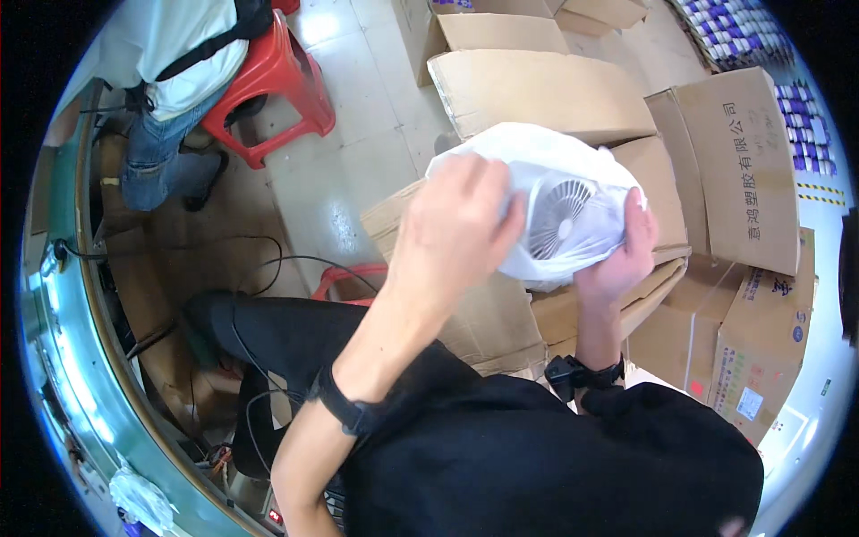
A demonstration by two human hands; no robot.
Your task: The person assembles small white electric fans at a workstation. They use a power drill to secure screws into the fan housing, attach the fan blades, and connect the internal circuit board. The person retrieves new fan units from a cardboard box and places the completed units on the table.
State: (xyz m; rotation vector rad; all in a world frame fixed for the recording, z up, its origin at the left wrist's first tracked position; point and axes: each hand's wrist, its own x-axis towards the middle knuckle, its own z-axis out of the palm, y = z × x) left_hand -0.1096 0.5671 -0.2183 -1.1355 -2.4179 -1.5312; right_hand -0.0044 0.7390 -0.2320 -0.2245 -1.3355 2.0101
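A round-grilled fan (562,220) sat inside a white plastic bag (537,145), right of centre in the upper half of the frame, above an open cardboard box (546,89). The right hand (619,258) had hold of the bagged fan at its lower right side, the thumb pressed over the bag and the other fingers mostly hidden. The left hand (463,210) was at the bag's left side with its fingers curled inward, blurred; whether it gripped the plastic could not be told. Each wrist wore a black band, the left one (344,403) at lower centre.

Another person (170,116) in a white top and jeans sat on a red stool (277,89) at upper left. A green-topped counter (85,358) curved down the left of the frame, with a crumpled clear bag (141,494) at lower left. On the right stood a tall carton (734,179) and a strapped carton (761,349) below it; purple-and-white packs (734,31) filled the upper right corner.
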